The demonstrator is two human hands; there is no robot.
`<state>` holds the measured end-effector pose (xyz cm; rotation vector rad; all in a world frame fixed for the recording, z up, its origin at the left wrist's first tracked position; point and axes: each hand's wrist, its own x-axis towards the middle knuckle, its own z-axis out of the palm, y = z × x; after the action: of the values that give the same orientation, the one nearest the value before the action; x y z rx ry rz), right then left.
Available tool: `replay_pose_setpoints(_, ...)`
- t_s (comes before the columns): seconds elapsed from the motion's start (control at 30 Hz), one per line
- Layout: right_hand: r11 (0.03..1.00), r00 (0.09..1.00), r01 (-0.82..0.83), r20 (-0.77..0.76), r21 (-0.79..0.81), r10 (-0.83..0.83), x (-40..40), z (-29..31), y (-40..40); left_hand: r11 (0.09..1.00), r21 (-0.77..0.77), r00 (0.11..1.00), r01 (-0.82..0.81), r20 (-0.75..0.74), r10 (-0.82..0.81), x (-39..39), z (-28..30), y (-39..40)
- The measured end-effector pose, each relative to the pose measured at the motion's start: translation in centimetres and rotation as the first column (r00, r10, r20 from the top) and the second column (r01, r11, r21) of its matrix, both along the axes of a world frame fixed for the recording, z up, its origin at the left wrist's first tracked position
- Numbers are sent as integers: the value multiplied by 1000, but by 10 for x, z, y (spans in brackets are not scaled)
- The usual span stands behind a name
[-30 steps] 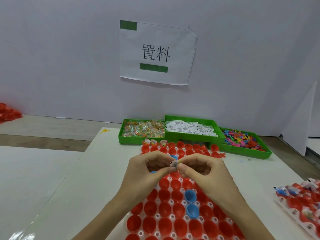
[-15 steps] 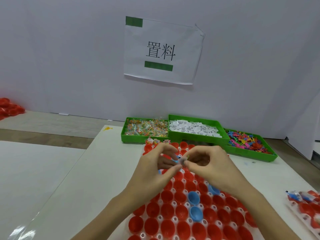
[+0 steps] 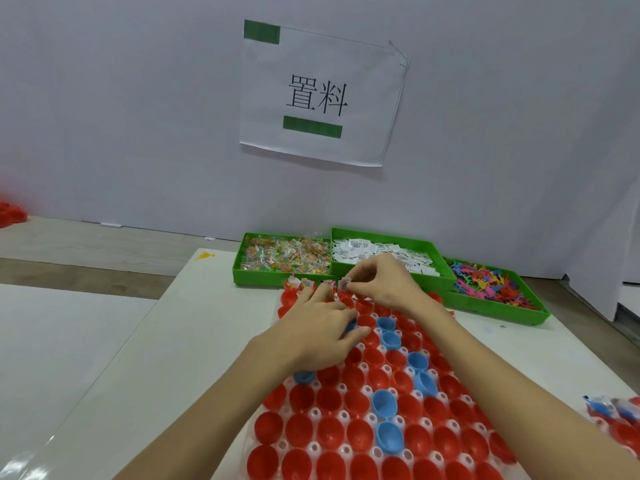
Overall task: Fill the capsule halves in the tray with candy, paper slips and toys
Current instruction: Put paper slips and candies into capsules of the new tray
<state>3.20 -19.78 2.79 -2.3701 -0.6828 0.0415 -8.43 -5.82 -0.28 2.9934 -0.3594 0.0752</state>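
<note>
A white tray [image 3: 313, 447] on the table holds rows of red capsule halves [image 3: 330, 433] and a few blue capsule halves [image 3: 383, 403]. At the tray's far left, two halves hold small packets [image 3: 298, 284]. My right hand [image 3: 384, 284] pinches a small packet [image 3: 345, 283] just above the far row. My left hand [image 3: 317, 336] lies over the tray with its fingers stretched toward that same row, close to the right fingertips. Behind the tray stand three green bins: candy [image 3: 284, 258], paper slips [image 3: 384, 251] and coloured toys [image 3: 491, 282].
A second tray [image 3: 618, 422] with filled capsules pokes in at the right edge. Loose red capsule halves [image 3: 10, 213] lie far left by the wall. A paper sign [image 3: 318, 95] hangs on the white partition behind the bins.
Both hands have moved forward from the tray's middle to its far row. The left hand has let go of the small packet, which the right hand now pinches alone.
</note>
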Motion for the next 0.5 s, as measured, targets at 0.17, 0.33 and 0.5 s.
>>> replay_pose_setpoints(0.17, 981, 998, -41, 32, -187, 48, 1, 9, 8, 1000, 6, 1000, 13, -27, -13, 2, 1, 1)
replay_pose_setpoints(0.33, 948, 998, -50, 26, -315, 61, 1, 13, 19, 1000, 26, 1000, 15, -26, -14, 3, 1, 0)
replay_pose_setpoints(0.5, 897, 993, -122, -41, -424, 115, 5, 27, 20, 1000, 9, 999, 25, -34, -24, 5, 0, 3)
